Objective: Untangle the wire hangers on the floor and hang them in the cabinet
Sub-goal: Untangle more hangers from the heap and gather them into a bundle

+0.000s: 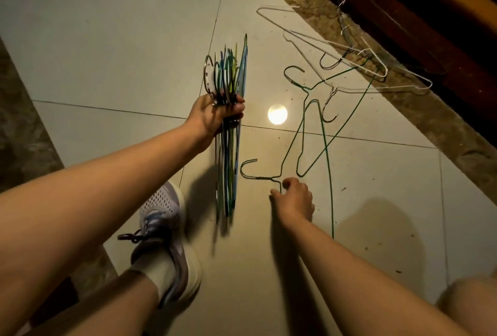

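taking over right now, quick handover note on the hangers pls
Left hand: grips the bundle of untangled hangers by the necks.
Right hand: thumb and finger either side of a green hanger on the floor; a firm pinch is unclear.
Done: the bundle is sorted.
Left: that hanger, a second green hanger crossing it, white hangers by the dark furniture, then hanging; cabinet not in view.

Bundle of coloured wire hangers point(228, 161) upright, edge-on, centre; green wire hangers point(299, 85) tangled flat on floor, right; white wire hangers point(329, 97) overlapping, far right.
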### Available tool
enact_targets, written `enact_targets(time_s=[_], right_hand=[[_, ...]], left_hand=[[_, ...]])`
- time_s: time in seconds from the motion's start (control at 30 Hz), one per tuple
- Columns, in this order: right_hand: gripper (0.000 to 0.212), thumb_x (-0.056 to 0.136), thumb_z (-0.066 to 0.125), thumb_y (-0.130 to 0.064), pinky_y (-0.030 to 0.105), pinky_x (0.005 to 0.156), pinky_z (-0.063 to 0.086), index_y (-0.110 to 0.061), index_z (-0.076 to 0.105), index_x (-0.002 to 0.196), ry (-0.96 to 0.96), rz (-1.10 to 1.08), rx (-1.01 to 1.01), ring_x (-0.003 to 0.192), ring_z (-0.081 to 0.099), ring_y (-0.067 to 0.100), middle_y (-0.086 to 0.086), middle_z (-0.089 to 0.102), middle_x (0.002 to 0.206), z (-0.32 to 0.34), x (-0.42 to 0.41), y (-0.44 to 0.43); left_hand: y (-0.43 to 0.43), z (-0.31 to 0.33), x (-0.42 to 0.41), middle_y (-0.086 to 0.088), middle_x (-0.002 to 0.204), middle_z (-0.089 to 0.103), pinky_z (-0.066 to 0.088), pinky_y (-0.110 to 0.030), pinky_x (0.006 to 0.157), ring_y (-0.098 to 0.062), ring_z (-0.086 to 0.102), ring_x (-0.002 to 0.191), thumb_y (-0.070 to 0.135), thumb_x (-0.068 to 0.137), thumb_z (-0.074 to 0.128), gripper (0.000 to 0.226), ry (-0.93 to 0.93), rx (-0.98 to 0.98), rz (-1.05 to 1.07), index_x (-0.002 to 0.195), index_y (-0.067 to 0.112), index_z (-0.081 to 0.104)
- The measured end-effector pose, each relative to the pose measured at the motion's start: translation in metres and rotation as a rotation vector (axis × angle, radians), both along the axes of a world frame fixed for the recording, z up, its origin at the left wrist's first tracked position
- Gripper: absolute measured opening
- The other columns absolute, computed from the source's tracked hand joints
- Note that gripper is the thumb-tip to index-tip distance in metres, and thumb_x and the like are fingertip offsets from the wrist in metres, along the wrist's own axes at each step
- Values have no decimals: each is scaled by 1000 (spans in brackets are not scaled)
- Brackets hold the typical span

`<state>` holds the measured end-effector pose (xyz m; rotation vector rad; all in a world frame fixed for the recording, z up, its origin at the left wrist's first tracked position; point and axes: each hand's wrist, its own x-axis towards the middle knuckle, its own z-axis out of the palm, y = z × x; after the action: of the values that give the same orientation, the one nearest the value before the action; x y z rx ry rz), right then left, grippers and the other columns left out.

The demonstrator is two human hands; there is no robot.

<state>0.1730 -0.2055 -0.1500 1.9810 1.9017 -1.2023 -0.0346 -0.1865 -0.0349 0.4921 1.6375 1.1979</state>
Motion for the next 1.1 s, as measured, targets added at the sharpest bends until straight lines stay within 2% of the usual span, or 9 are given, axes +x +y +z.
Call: enact_targets(time_s=[0.2, 0.3, 0.43, 0.5, 0.7, 0.77, 0.87, 0.97, 1.1], right_hand=[[20, 90, 55, -36, 38, 90, 41, -23, 62, 104, -98, 53, 60, 105, 51, 23, 2, 58, 111, -12, 1, 3], [20, 91, 53, -36, 35, 84, 45, -21, 65, 96, -94, -26, 58, 95, 55, 23, 2, 62, 102, -11, 1, 10], [20, 96, 45, -28, 28, 81, 41, -14, 59, 103, 111, -161, 70, 92, 53, 19, 3, 55, 109, 8, -2, 20], [20, 97, 44, -27, 24, 78, 35, -13, 57, 103, 207, -210, 110, 88, 48, 15, 3, 53, 107, 24, -9, 22], [14, 96, 46, -23, 22, 67, 35, -12, 55, 95, 478, -444, 195, 83, 50, 16, 4, 58, 97, 65, -31, 40], [12, 96, 47, -23, 19, 61, 35, -14, 54, 93, 535, -503, 201, 78, 50, 14, 1, 57, 91, 76, -35, 50], [11, 96, 50, -24, 16, 60, 38, -15, 56, 96, 615, -553, 164, 69, 48, 6, -6, 54, 80, 85, -43, 57], [14, 94, 52, -24, 17, 60, 40, -13, 60, 96, 663, -557, 166, 66, 47, 3, -8, 54, 74, 92, -50, 60], [9, 93, 55, -21, 4, 52, 38, -15, 60, 88, 697, -549, 201, 65, 49, 0, -11, 55, 73, 97, -54, 66]], left_hand=[[-16, -9, -7, 3, 77, 64, 50, -34, 77, -14, 62, 76, 7, 84, 62, 11, -24, 5, 77, 88, 17, 63], [-18, -14, -13, 0, 78, 63, 51, -30, 72, -13, 62, 72, 6, 83, 62, 11, -47, -14, 141, 87, 15, 63], [-14, -20, -16, 2, 75, 66, 51, -31, 73, -15, 63, 73, 4, 82, 63, 12, -72, -27, 186, 86, 15, 64], [-10, -20, -17, 3, 73, 66, 51, -31, 73, -15, 63, 74, 6, 81, 64, 11, -69, -23, 186, 86, 16, 64], [12, -14, -8, 0, 80, 65, 52, -32, 75, -14, 64, 75, 7, 83, 63, 11, -75, -3, 195, 91, 14, 63], [19, -12, 3, 0, 80, 65, 53, -31, 74, -15, 64, 75, 5, 83, 62, 11, -94, 12, 185, 88, 15, 63], [29, -10, 17, -2, 82, 65, 52, -32, 73, -18, 64, 79, 4, 82, 63, 12, -120, 33, 136, 88, 15, 64], [37, -6, 27, -2, 86, 66, 53, -36, 81, -20, 64, 85, 5, 82, 63, 15, -125, 42, 64, 93, 16, 64], [46, -3, 41, -3, 84, 65, 51, -39, 86, -20, 63, 84, 4, 84, 61, 17, -148, 32, 5, 96, 16, 64]])
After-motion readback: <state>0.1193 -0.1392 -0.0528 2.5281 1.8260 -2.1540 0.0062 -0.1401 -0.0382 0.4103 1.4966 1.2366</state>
